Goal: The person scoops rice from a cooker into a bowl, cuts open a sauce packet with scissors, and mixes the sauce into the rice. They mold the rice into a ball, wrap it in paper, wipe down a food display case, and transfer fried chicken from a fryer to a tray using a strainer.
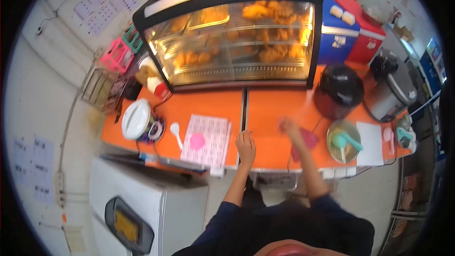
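Observation:
My left hand (245,149) rests at the front of the orange counter (271,105), beside the dark seam that splits it, its fingers extended over the surface. Smeared by motion, my right hand (289,128) is over the right half of the counter; what its fingers hold, if anything, I cannot tell. Just below it lies a dark pink cloth (307,142), partly covered by my forearm. Left of my left hand are pink patterned paper sheets (215,137) with a bright pink round piece (197,141) on top. A white spoon (176,131) lies beside them.
A lit glass display case (232,85) with fried food spans the back. On the right stand a metal bowl (332,151) with a mint-green ladle (345,140), a black pot (340,87) and a silver rice cooker (391,97). A white-lidded container (136,118) stands left.

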Demonstrator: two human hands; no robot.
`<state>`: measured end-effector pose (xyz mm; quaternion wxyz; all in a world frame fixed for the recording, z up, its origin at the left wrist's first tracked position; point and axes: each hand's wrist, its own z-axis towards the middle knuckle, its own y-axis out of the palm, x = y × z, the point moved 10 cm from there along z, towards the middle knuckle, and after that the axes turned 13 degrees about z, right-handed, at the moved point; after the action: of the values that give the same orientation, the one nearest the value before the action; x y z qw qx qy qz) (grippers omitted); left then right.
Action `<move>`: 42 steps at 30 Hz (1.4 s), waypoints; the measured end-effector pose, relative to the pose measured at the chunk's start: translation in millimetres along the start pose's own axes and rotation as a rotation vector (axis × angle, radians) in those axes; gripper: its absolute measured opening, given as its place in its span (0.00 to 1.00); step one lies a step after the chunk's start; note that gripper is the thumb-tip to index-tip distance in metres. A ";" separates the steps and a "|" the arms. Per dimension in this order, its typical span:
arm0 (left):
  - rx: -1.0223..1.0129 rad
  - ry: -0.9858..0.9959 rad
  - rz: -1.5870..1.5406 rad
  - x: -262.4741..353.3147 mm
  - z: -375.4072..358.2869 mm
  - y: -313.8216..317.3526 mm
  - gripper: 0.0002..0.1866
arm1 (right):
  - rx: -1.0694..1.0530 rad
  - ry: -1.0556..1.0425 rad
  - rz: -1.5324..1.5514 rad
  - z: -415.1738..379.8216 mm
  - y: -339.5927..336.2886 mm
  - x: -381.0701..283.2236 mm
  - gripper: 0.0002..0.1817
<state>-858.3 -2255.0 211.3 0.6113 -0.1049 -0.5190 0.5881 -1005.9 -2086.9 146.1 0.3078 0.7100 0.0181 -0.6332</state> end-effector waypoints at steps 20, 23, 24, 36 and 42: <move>0.141 0.894 0.507 73.6 367.9 92.8 0.37 | 0.662 0.155 -0.554 -91.8 -48.5 39.3 0.11; 0.150 0.862 0.481 55.9 371.2 79.5 0.35 | 0.916 0.012 -1.425 -82.4 -57.8 -24.8 0.20; 0.171 0.832 0.537 54.0 373.0 76.7 0.35 | 0.962 0.095 -1.406 -83.1 -71.8 -22.5 0.25; 0.127 0.716 0.299 133.0 340.7 42.9 0.37 | 0.924 0.314 -1.447 -72.0 -116.5 36.8 0.29; 0.269 1.108 0.661 216.9 332.2 119.2 0.35 | 1.037 0.188 -1.461 -62.2 -79.9 -35.1 0.20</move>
<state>-1232.8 -2201.6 380.1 0.5830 -0.4687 0.0101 0.6636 -990.8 -1980.8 145.5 -0.5333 0.6200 0.2021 -0.5388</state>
